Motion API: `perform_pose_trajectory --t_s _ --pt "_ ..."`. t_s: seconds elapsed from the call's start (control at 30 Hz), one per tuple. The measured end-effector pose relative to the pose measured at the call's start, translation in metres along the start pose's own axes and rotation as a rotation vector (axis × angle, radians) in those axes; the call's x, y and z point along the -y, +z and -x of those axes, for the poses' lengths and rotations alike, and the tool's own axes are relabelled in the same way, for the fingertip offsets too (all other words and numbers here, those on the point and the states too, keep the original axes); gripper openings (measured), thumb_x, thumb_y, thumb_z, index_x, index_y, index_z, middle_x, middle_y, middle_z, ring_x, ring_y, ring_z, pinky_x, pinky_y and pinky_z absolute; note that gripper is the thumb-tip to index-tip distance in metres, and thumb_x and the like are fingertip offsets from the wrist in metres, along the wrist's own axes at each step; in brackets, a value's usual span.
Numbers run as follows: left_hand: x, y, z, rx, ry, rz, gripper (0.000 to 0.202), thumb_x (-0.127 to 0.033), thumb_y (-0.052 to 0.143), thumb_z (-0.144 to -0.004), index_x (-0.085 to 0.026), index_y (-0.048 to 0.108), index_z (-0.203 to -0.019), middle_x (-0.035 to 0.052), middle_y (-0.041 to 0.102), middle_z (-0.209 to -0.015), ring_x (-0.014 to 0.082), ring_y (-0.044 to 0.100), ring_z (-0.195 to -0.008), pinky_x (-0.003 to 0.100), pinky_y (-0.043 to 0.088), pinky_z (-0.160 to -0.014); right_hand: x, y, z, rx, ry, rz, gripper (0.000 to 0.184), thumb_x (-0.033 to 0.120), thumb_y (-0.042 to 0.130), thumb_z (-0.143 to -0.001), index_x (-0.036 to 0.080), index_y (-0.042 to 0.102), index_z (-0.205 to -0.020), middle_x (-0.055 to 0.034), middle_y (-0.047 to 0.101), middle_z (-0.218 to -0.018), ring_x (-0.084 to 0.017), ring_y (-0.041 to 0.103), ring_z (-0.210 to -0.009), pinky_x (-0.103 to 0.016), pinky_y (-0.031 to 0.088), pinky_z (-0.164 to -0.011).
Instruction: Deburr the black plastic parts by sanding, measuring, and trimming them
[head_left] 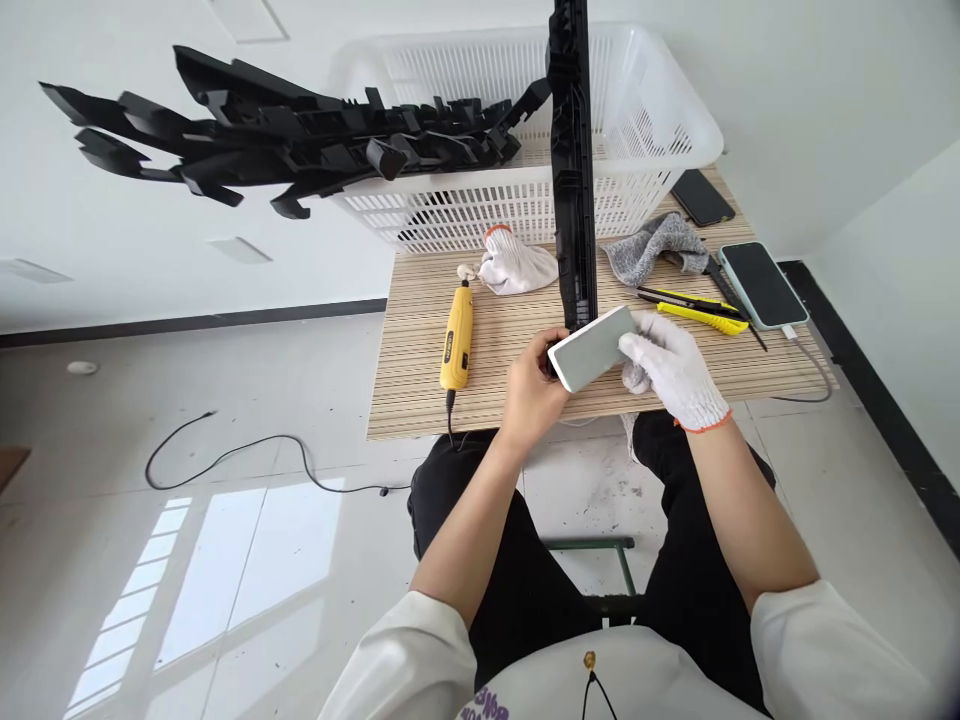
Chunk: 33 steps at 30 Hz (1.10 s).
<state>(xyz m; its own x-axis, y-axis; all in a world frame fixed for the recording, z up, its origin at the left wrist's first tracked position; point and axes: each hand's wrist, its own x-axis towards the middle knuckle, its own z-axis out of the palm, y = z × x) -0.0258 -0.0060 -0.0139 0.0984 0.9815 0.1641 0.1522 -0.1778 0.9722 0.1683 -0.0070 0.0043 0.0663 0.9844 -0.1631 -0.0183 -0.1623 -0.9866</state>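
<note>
My bare left hand is closed round the near end of a long black plastic trim strip, which reaches away over the table and the basket. In a white knit glove with an orange cuff, my right hand grips a flat rectangular block, grey on its face and white at the edge, perhaps a sanding sponge. The block lies across the strip's near end and hides part of it. To the left rests a yellow handheld rotary tool with a pale round tip. Behind it is a crumpled white glove.
A white plastic basket holds several black trim pieces jutting far left. On the right of the wooden table are a grey cloth, a yellow utility knife, a phone on a cable and a dark phone.
</note>
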Motion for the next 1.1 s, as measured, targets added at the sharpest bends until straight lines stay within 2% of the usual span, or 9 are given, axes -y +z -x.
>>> perform_pose_trajectory --t_s 0.1,0.23,0.43,0.53,0.63,0.83,0.9,1.0,1.1 --pt "0.001 -0.001 0.001 -0.012 0.01 -0.021 0.037 -0.022 0.08 -0.078 -0.02 0.066 -0.112 0.0055 0.077 -0.107 0.0215 0.072 -0.095 0.03 0.056 -0.079 0.001 0.001 0.001 -0.08 -0.028 -0.034 0.04 0.048 0.074 -0.083 0.02 0.066 -0.11 0.0032 0.061 -0.06 -0.01 0.054 -0.043 -0.02 0.04 -0.036" --pt "0.001 -0.001 0.001 0.006 0.008 -0.005 0.041 -0.025 0.083 -0.075 -0.02 0.066 -0.112 0.0059 0.076 -0.108 0.0214 0.071 -0.093 0.029 0.055 -0.075 0.002 0.002 0.0 0.016 0.017 0.008 0.039 0.045 0.077 -0.081 0.02 0.065 -0.108 0.003 0.06 -0.058 -0.011 0.055 -0.044 -0.02 0.042 -0.038" --pt "0.002 -0.002 0.0 0.022 0.017 -0.004 0.038 -0.025 0.081 -0.077 -0.02 0.065 -0.111 0.0052 0.075 -0.105 0.0205 0.07 -0.092 0.028 0.054 -0.075 0.002 0.002 0.0 -0.016 0.035 -0.082 0.036 0.046 0.078 -0.079 0.022 0.061 -0.099 0.0051 0.056 -0.056 -0.008 0.048 -0.04 -0.019 0.034 -0.035" --pt "0.002 -0.003 0.0 0.051 0.033 -0.066 0.036 -0.023 0.079 -0.078 -0.021 0.064 -0.111 0.0041 0.075 -0.105 0.0201 0.069 -0.091 0.027 0.052 -0.073 0.003 0.0 0.004 0.047 0.071 -0.099 0.033 0.045 0.079 -0.077 0.024 0.057 -0.09 0.0088 0.047 -0.048 -0.006 0.035 -0.032 -0.018 0.022 -0.03" --pt "0.0 -0.003 0.001 0.064 0.041 -0.109 0.03 -0.027 0.076 -0.083 -0.023 0.063 -0.109 0.0026 0.074 -0.101 0.0197 0.069 -0.091 0.027 0.052 -0.075 0.006 -0.006 0.008 -0.019 -0.046 -0.192 0.03 0.048 0.074 -0.081 0.027 0.057 -0.094 0.0119 0.036 -0.041 -0.006 0.023 -0.026 -0.021 0.014 -0.028" --pt "-0.003 -0.002 0.002 0.079 0.019 -0.104 0.028 -0.035 0.076 -0.086 -0.023 0.063 -0.108 0.0032 0.075 -0.105 0.0217 0.071 -0.097 0.03 0.054 -0.081 0.016 -0.014 0.009 -0.002 -0.175 -0.359 0.044 0.063 0.064 -0.076 0.028 0.054 -0.101 -0.0019 0.065 -0.076 -0.016 0.057 -0.043 -0.028 0.031 -0.034" --pt "-0.003 -0.001 0.002 0.086 0.023 -0.107 0.028 -0.035 0.076 -0.086 -0.023 0.063 -0.107 0.003 0.074 -0.105 0.0216 0.071 -0.096 0.03 0.054 -0.08 0.016 -0.011 0.007 -0.073 -0.135 -0.381 0.043 0.064 0.064 -0.074 0.027 0.05 -0.092 -0.0003 0.062 -0.075 -0.016 0.056 -0.045 -0.029 0.033 -0.035" --pt "-0.003 -0.002 0.002 0.083 0.042 -0.123 0.027 -0.034 0.077 -0.086 -0.023 0.063 -0.106 0.0015 0.074 -0.101 0.0201 0.07 -0.092 0.029 0.053 -0.078 0.011 -0.002 0.004 -0.2 -0.063 -0.288 0.037 0.043 0.077 -0.071 0.027 0.048 -0.088 0.0049 0.057 -0.078 -0.008 0.047 -0.043 -0.025 0.031 -0.036" --pt "-0.003 -0.003 0.002 0.071 0.055 -0.128 0.028 -0.035 0.078 -0.085 -0.023 0.062 -0.105 0.0014 0.073 -0.1 0.0198 0.069 -0.091 0.029 0.053 -0.079 0.005 0.003 0.002 -0.199 -0.148 -0.234 0.032 0.036 0.076 -0.077 0.029 0.052 -0.097 0.0054 0.057 -0.08 -0.007 0.047 -0.043 -0.025 0.033 -0.036"
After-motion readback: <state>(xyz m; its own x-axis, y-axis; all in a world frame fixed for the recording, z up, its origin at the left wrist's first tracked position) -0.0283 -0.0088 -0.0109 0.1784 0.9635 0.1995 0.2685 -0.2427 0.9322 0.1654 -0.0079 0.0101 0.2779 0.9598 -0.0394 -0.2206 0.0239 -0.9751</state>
